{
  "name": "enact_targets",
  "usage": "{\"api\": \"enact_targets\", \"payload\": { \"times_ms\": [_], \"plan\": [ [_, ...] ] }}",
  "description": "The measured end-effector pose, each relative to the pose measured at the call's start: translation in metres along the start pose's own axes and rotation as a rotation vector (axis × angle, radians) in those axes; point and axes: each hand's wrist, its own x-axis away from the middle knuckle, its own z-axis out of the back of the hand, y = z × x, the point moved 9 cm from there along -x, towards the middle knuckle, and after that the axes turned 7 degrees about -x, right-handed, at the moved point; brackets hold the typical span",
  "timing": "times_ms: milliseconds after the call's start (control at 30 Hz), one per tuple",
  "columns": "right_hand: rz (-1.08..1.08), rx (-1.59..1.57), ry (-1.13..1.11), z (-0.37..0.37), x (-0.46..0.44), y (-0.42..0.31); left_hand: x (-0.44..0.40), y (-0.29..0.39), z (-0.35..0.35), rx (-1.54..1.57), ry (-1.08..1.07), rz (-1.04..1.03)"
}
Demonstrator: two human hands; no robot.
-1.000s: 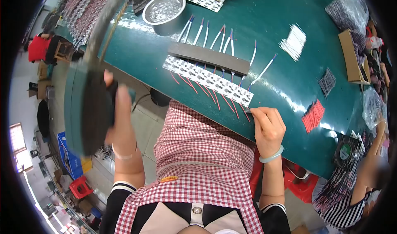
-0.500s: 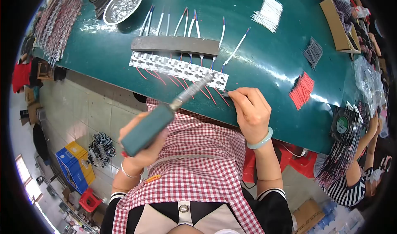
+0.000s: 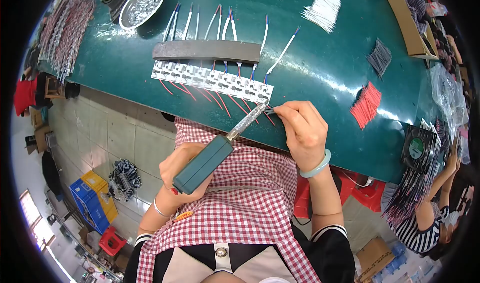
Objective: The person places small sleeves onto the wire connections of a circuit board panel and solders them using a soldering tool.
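Observation:
My left hand [image 3: 187,170] is wrapped round the green handle of a soldering iron [image 3: 205,164]. The iron's metal tip reaches the lower right end of a white board strip [image 3: 210,80]. Close to that end, my right hand [image 3: 302,130] pinches thin dark wires [image 3: 270,111]. Red wires stick out along the strip's lower edge. A dark bar [image 3: 206,51] lies along its upper side, over white-sleeved cables [image 3: 283,50] with red and blue ends.
A metal bowl [image 3: 143,6] stands at upper left beside bundled strips [image 3: 67,30]. White wires [image 3: 322,9], dark wires [image 3: 379,58] and red wires [image 3: 366,104] lie in piles on the right. A cardboard box [image 3: 412,30] and a co-worker's arm [image 3: 445,175] are farther right.
The soldering iron has come from the far left to the strip's right end in my left hand. My right hand still pinches the dark wires. The camera view has shifted.

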Motion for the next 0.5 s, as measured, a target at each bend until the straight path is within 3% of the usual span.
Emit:
{"api": "enact_targets", "payload": {
  "times_ms": [500],
  "plan": [
    [0.015,0.046,-0.017,-0.0061,0.0011,0.0021,0.0065,-0.0090,-0.0061,-0.031,-0.034,-0.017]
  ]
}}
